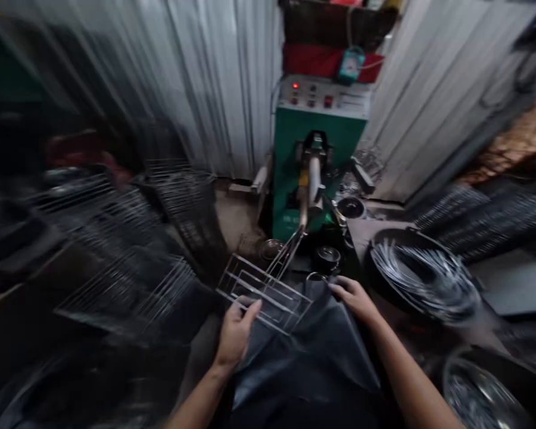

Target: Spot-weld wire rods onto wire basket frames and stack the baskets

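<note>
My left hand (239, 330) is closed on the near edge of a rectangular wire rack (261, 292), with the thumb on top. The rack is tilted over my lap, and its far side reaches toward the electrode arms (312, 185) of a green spot welder (288, 161). My right hand (355, 301) is pinched on a small curved wire (317, 275) just right of the rack; only its loop shows beyond the fingertips. A dark apron (312, 357) lies under both hands.
On the right stands a round black tray (375, 262) of bent wires, with a second bowl (449, 381) of metal pieces nearer me. Stacked wire racks (116, 220) fill the left side, blurred. Corrugated metal sheeting (232, 77) rises behind the machine.
</note>
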`<move>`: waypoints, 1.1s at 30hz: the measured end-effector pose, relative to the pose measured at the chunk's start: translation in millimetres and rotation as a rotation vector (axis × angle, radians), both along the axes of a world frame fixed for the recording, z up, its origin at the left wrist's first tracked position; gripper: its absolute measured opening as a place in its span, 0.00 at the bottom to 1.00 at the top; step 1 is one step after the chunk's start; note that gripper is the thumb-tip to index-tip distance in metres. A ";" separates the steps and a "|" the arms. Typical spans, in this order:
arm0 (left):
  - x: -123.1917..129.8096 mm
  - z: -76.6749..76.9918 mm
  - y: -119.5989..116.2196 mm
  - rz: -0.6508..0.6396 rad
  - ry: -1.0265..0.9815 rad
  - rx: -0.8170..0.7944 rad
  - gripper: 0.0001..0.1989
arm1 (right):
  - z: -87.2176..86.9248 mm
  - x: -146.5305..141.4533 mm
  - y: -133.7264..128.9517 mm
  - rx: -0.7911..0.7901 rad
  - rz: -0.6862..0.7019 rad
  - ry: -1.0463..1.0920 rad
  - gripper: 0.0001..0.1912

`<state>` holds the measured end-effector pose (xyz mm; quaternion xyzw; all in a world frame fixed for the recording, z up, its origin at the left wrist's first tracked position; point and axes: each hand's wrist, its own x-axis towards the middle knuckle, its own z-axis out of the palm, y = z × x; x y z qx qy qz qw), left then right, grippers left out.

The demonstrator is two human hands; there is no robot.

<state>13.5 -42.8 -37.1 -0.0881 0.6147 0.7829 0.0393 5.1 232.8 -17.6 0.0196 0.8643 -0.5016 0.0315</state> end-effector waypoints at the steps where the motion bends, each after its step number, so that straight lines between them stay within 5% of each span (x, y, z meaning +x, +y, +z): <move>1: 3.0 -5.1 -3.2 -0.007 -0.026 0.009 0.16 | -0.2 5.0 2.2 -0.015 -0.012 -0.015 0.13; 9: 24.8 -23.6 -0.4 -0.134 -0.030 -0.171 0.18 | -15.6 -8.2 -26.2 -0.230 -0.081 -0.047 0.14; 14: 13.7 -19.7 16.5 -0.178 -0.013 -0.161 0.18 | -19.5 -7.0 -22.1 -0.435 -0.181 0.022 0.15; 33: -27.0 -24.1 36.9 -0.164 -0.071 -0.091 0.19 | -15.7 -68.0 -34.5 -0.765 -0.317 0.119 0.14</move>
